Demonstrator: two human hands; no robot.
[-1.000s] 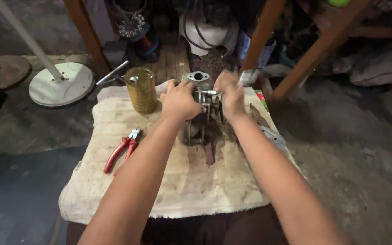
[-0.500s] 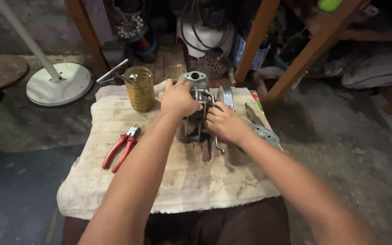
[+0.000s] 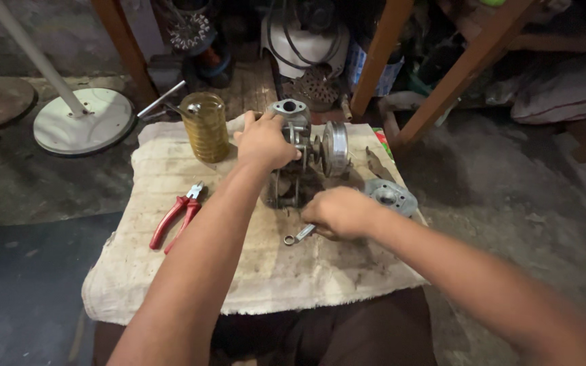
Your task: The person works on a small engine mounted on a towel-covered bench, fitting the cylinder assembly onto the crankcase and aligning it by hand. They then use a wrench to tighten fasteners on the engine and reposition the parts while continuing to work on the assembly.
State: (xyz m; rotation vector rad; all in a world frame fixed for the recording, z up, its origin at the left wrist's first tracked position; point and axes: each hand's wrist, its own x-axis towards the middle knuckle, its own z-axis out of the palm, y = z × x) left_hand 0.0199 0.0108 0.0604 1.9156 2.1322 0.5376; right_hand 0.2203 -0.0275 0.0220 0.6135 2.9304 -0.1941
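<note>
Big stained cloth (image 3: 171, 271) covers the work surface, all parts sit on it. Small engine block (image 3: 298, 152) stands at far centre w/ round flywheel-type disc (image 3: 334, 139) on its right side. My left hand (image 3: 264, 141) is clamped over the block's top, fingers wrapped round the casting. Looks heavy, rigid metal, prob oily, so grip the solid body, not the disc or thin fins. Amber ribbed jar (image 3: 205, 127) far left, just beside the block. Grey round cover (image 3: 390, 196) right of centre. Red-handled pliers (image 3: 176, 218) lie left, well apart. My right hand (image 3: 339, 212) is closed round a small wrench (image 3: 298, 236) near the block base; ring end sticks out left. Wrench is light, stiff, hold mid-shank.
</note>
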